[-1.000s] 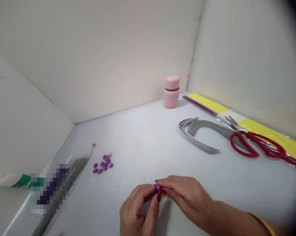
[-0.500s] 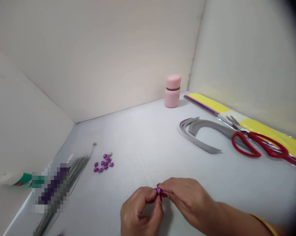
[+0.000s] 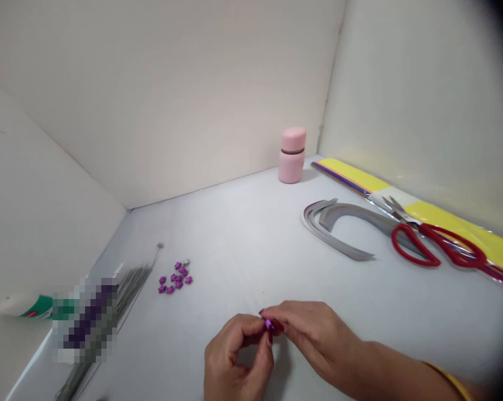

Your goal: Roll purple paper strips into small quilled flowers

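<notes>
the left hand (image 3: 237, 356) and the right hand (image 3: 324, 334) pinch a small purple star (image 3: 269, 323) between their fingertips, over the white table (image 3: 235, 234) and to the right of a cluster of similar stars (image 3: 178, 284). at far left, the green-and-white tube (image 3: 40, 307) is partly pixelated, so any label writing is unreadable.
</notes>
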The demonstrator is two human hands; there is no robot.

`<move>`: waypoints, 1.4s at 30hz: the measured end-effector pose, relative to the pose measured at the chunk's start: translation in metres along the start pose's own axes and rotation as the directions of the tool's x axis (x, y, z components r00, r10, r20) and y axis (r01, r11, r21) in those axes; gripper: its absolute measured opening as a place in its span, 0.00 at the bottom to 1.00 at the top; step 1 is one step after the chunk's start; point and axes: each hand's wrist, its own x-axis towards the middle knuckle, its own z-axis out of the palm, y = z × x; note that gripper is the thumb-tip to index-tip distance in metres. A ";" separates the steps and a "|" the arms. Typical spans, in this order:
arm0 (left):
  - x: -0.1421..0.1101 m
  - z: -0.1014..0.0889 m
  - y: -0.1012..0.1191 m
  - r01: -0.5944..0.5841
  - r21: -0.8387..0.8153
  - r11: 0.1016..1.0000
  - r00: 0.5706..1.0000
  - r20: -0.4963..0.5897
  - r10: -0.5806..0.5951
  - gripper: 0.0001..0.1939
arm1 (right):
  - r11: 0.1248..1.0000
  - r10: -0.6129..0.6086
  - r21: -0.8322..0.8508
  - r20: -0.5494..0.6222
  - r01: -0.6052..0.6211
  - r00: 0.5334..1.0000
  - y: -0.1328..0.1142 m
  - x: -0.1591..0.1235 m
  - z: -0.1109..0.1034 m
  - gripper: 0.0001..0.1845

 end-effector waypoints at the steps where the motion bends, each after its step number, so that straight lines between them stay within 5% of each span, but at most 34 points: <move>1: 0.000 0.000 0.000 0.000 -0.001 1.000 1.000 -0.002 0.000 0.05 | 1.000 -0.007 -0.008 0.001 0.007 1.000 0.000 0.000 0.000 0.13; 8: -0.003 0.001 -0.006 0.074 -0.032 0.997 0.997 -0.035 -0.075 0.08 | 0.997 -0.020 -0.070 -0.127 0.011 0.992 0.000 0.002 0.000 0.10; 12: -0.003 0.001 -0.005 0.014 0.028 1.000 0.999 -0.032 -0.013 0.08 | 0.992 -0.072 -0.117 -0.163 0.054 0.984 0.000 0.002 0.001 0.09; 22: -0.002 -0.002 -0.005 -0.181 0.171 0.968 0.983 -0.005 0.184 0.08 | 0.984 -0.122 -0.141 -0.121 0.105 0.985 0.003 0.001 0.004 0.10; 31: 0.001 -0.004 0.001 -0.214 0.198 0.957 0.977 0.030 0.212 0.08 | 0.937 -0.173 -0.314 -0.032 0.155 0.984 0.003 -0.003 0.005 0.16; 34: 0.003 -0.004 -0.001 -0.128 0.182 0.975 0.991 0.063 0.119 0.07 | 0.985 -0.045 -0.167 -0.026 0.040 0.999 0.003 -0.001 0.006 0.15; 36: 0.002 -0.003 -0.003 -0.042 0.135 0.990 0.997 0.073 0.032 0.06 | 0.986 0.157 0.051 -0.028 -0.156 0.987 0.003 0.002 0.006 0.12; 39: 0.001 -0.001 -0.006 0.022 0.055 0.998 0.999 0.028 -0.023 0.07 | 0.766 0.467 0.468 0.065 -0.440 0.882 0.000 0.007 0.005 0.11; 42: 0.001 -0.002 -0.006 -0.043 0.025 0.999 0.999 0.001 0.043 0.13 | 0.519 0.556 0.679 0.193 -0.519 0.808 -0.002 0.013 0.004 0.15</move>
